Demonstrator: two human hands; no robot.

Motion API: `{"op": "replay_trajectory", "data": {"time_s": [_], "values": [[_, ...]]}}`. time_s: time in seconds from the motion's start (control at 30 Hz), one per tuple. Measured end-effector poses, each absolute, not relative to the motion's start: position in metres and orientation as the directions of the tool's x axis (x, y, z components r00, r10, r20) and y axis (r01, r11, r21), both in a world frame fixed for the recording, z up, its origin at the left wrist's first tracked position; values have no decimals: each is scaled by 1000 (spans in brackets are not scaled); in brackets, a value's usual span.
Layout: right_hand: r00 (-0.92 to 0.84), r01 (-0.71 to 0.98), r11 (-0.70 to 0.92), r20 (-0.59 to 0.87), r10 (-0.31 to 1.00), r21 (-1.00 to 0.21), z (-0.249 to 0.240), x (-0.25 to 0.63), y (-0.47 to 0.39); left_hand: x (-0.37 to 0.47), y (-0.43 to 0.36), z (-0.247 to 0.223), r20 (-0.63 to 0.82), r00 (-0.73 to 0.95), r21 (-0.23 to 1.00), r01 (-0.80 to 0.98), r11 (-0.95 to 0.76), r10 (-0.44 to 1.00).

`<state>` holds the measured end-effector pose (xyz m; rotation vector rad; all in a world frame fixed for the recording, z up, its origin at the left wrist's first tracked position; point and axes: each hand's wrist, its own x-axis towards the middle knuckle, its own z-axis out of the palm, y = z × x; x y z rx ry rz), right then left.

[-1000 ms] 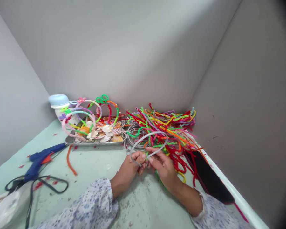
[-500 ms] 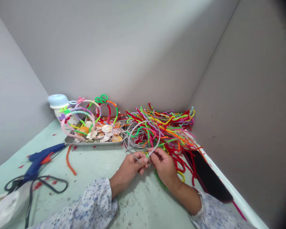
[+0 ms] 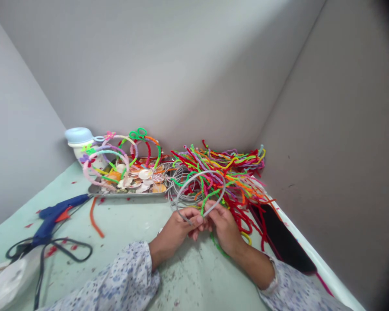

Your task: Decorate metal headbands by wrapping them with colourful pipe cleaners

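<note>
Near the table's middle, my left hand is closed, thumb and fingers pinching one end of a bare grey headband. A green pipe cleaner rises from between my fingertips, across the inside of the band's arc. My right hand is also closed and pinches the headband near its other end. Its fingertips meet those of the left hand, so the exact spot where pipe cleaner and band touch is hidden. More bare headbands lie just behind the hands.
A heap of coloured pipe cleaners spreads behind and right, beside a black flat object. At back left, a metal tray holds discs and finished headbands near a lidded white bottle. A blue glue gun lies left.
The headband's arc has shifted slightly right and tilted lower. A long stretch of green pipe cleaner now stands up inside it, where only a small green bit showed at my fingertips.
</note>
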<state>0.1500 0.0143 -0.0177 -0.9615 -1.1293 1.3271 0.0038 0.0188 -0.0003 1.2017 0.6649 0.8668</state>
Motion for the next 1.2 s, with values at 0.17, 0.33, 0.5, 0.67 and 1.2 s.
{"op": "replay_trajectory", "data": {"time_s": [0.17, 0.33, 0.5, 0.67, 1.2], "values": [[-170, -391, -59, 9, 985, -918, -22, 149, 17, 4, 19, -4, 8, 540, 972, -202, 121, 841], [-151, -441, -66, 1, 989, -895, -21, 148, 18, 5, 21, -7, 6, 490, 966, -229, 123, 872], [-137, -345, -20, 29, 990, -938, -23, 149, 18, 4, 22, -3, 23, 425, 953, -284, 109, 905], [-85, -229, 50, 72, 994, -972, -19, 148, 15, 3, 23, -4, -4, 379, 960, -258, 109, 926], [-40, 54, 294, 292, 955, -954, -8, 147, 6, 4, 24, -9, 34, 315, 978, -205, 33, 948]]}}
